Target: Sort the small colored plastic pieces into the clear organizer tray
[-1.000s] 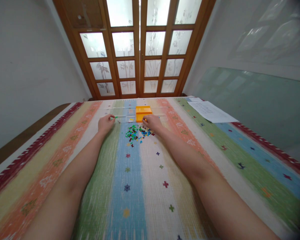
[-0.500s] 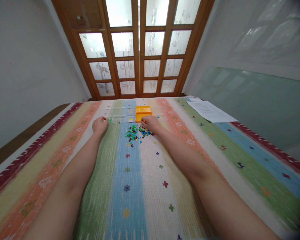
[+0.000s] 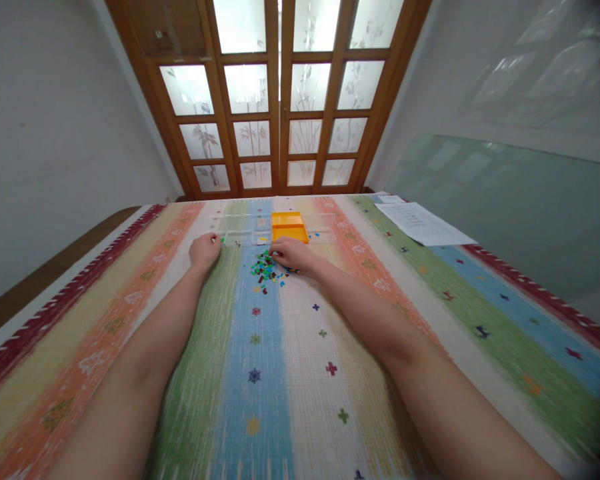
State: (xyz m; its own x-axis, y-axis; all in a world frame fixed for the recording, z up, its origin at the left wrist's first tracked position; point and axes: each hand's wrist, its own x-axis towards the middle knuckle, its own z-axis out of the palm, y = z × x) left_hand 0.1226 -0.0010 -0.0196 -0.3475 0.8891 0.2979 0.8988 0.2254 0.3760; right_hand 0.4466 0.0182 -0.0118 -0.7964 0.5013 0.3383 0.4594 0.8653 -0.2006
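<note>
A pile of tiny coloured pieces (image 3: pixel 263 268), mostly green, dark red and blue, lies on the striped cloth. My right hand (image 3: pixel 294 255) reaches over its right side, fingertips bent down and together among the pieces; what they pinch is too small to make out. Behind it stands an orange tray (image 3: pixel 290 233) with two compartments. My left hand (image 3: pixel 205 251) rests at the near left corner of a transparent divided box (image 3: pixel 237 230), thumb and finger closed. Whether they hold a piece I cannot tell. A small green piece (image 3: pixel 223 240) lies just beside those fingertips, inside the box.
Transparent compartments also extend right of the orange tray, with a few blue pieces (image 3: pixel 317 235) in them. Printed paper sheets (image 3: pixel 423 223) lie at the back right. The patterned tablecloth (image 3: pixel 310 400) covers the table, and a glass panel (image 3: pixel 505 193) leans along the right wall.
My right hand has moved from the orange tray's front edge left and toward me, down onto the pile. My left hand has stayed almost in place.
</note>
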